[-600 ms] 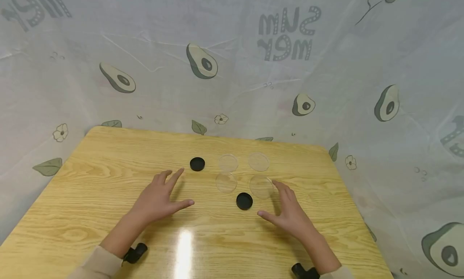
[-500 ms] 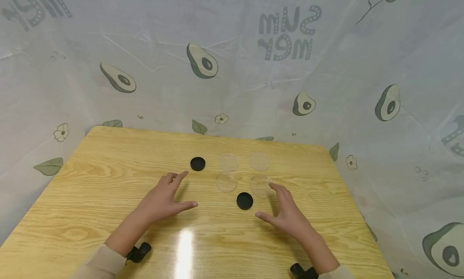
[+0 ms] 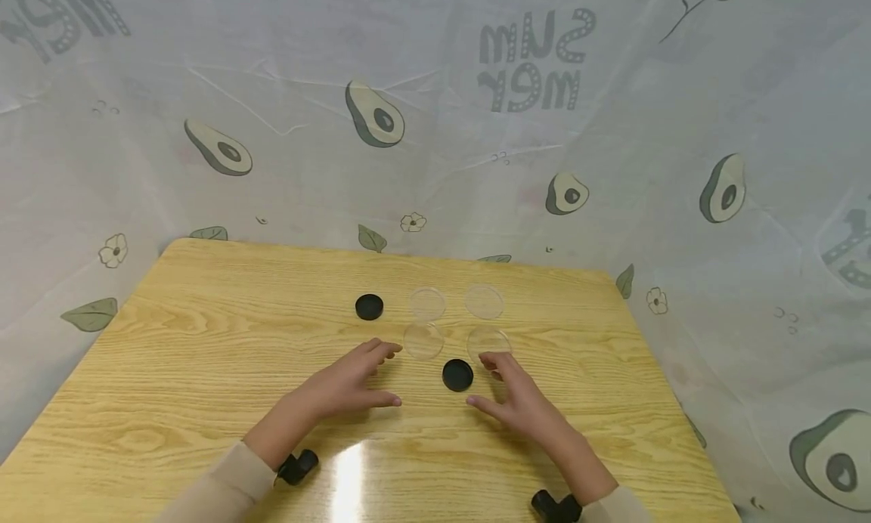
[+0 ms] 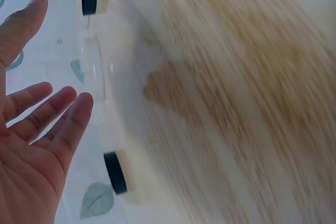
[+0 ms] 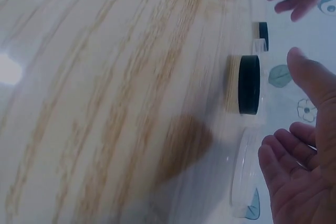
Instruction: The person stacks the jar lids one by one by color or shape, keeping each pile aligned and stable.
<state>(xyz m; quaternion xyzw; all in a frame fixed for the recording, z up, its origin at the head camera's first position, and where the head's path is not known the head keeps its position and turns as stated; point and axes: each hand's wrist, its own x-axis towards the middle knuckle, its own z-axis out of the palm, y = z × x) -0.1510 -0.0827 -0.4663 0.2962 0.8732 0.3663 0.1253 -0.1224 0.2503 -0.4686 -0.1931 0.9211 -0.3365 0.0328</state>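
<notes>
Two round black lids lie on the wooden table: a nearer black lid (image 3: 457,375) and a farther black lid (image 3: 370,307). Beside them are several clear round dishes, among them a near-left clear dish (image 3: 423,341) and a near-right clear dish (image 3: 488,343). My left hand (image 3: 354,379) hovers left of the nearer lid with fingers and thumb spread apart, holding nothing. Just right of that lid, my right hand (image 3: 513,398) is held with thumb and fingers parted, its fingertips overlapping the near-right dish in the head view. The right wrist view shows the nearer black lid (image 5: 249,84) between both hands.
Two more dishes, a back-left clear dish (image 3: 427,304) and a back-right clear dish (image 3: 485,301), lie farther back on the table (image 3: 204,341). A pale printed curtain (image 3: 306,183) hangs behind and around it. Black camera mounts (image 3: 297,466) sit on the wrists.
My left hand has moved right, toward the nearer black lid. My right hand has shifted slightly left, closer to the same lid. The lids and dishes stay where they were.
</notes>
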